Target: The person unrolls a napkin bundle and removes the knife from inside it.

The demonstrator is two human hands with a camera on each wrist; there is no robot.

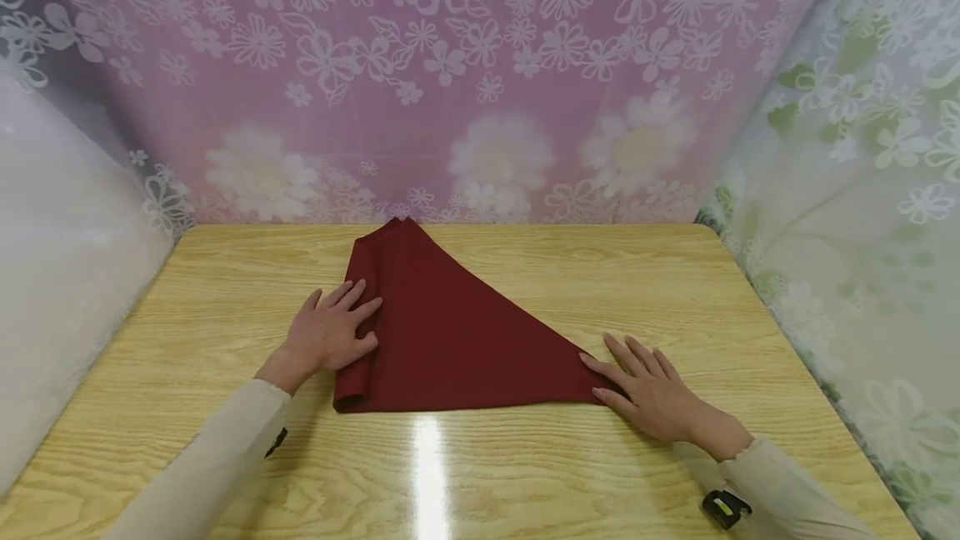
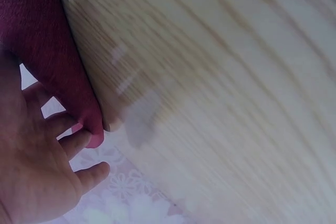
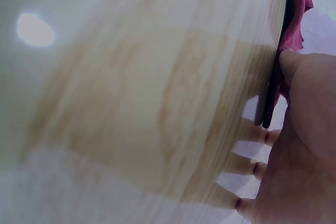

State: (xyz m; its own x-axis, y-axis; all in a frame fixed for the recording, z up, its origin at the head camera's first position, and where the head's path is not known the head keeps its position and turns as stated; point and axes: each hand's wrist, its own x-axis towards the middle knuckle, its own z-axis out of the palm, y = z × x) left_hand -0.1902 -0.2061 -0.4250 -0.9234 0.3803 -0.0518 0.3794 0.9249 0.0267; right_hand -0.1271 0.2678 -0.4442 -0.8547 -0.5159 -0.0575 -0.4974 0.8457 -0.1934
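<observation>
A dark red, tapering fabric cloth [image 1: 465, 340] with a rolled left edge lies on the yellow wood-grained surface [image 1: 637, 273]; the spread left hand [image 1: 330, 333] and straight-fingered right hand [image 1: 654, 397] touch its opposite ends.

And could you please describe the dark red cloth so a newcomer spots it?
On the yellowish wood-grain table, before the pink floral backdrop, find the bare left hand and bare right hand. Between them spreads the roughly triangular dark red cloth, folded over along its left side; its plain red sets it apart from the yellowish wood.
</observation>
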